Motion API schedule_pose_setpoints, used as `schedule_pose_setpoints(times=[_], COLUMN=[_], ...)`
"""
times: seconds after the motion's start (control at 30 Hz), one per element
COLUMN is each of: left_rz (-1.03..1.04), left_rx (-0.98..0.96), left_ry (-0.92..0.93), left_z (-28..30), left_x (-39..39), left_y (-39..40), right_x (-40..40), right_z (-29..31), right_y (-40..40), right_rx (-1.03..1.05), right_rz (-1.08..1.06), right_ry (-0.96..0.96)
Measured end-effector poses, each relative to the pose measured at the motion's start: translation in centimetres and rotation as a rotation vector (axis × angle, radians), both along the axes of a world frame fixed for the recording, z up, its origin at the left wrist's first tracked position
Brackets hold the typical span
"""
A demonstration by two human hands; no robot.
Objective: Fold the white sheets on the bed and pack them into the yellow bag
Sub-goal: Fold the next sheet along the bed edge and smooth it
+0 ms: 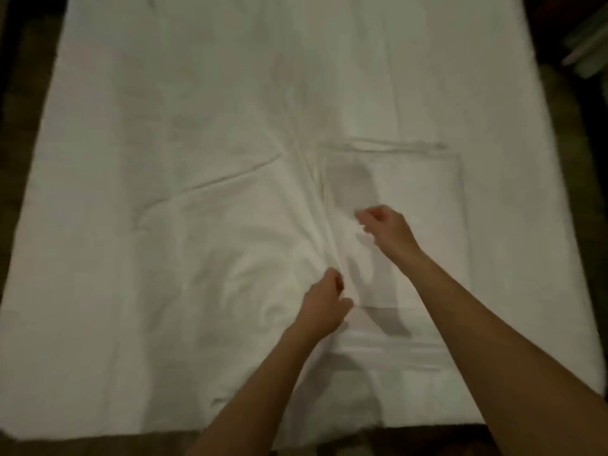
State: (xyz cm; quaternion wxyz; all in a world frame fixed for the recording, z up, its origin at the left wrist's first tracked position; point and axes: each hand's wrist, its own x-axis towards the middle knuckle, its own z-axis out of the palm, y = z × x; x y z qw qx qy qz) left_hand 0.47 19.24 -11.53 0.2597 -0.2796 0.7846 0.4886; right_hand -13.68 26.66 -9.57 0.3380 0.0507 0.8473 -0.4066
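Observation:
A white sheet [230, 245] lies partly folded in the near middle of the bed [131, 93], which is white too. A folded rectangular part of the sheet [411, 192] lies flat on the right. A raised fold ridge runs between the two halves. My left hand [324, 304] pinches the sheet at the near end of that ridge. My right hand [383, 225] is over the folded part with its fingers curled, seemingly pinching cloth, though blur hides the contact. The yellow bag is out of view.
The bed's near edge [98, 436] runs along the bottom of the frame, with dark floor [19, 77] on the left and right. Pale blurred objects [589, 44] stand at the far right.

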Motion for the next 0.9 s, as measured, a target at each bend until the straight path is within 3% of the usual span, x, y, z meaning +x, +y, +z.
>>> schedule_pose_setpoints(times=[0.1,0.17,0.27,0.37,0.5,0.63,0.8,0.9], left_rz=[0.071,0.108,-0.09,-0.027,0.236,0.392,0.516,0.521], left_rx=[-0.468,-0.647,-0.443,-0.139,-0.393,-0.233,-0.275,-0.12], left_ry=[0.023,0.187,0.473,0.239,-0.025,-0.147,-0.198,-0.205], left_z=[-0.7,-0.3,0.8,0.5,-2.0,-2.4,-7.0,-3.7], left_x=[-0.4,-2.1,-5.8,-8.9,-9.5,-8.0,-7.0,-7.8], left_y=[-0.1,0.1,2.2,3.1,-0.9,-3.1,-4.4,-2.1], right_x=[-1.9,-2.4,-2.8,-3.3,-4.1,-4.9,-5.6,-5.6], right_z=[-1.2,-2.5,-3.8,-4.1,-4.4,-5.3,-6.1,-6.2], right_y=[5.8,8.5,10.5,11.4,12.5,14.1,15.8,16.1], right_rx=[0.172,0.227,0.285,0.429,0.444,0.202,0.133,0.052], right_rz=[-0.054,-0.02,-0.032,-0.029,-0.087,-0.265,-0.291,-0.347], right_ry=[0.099,0.072,0.158,0.244,0.313,0.122,-0.165,-0.238])
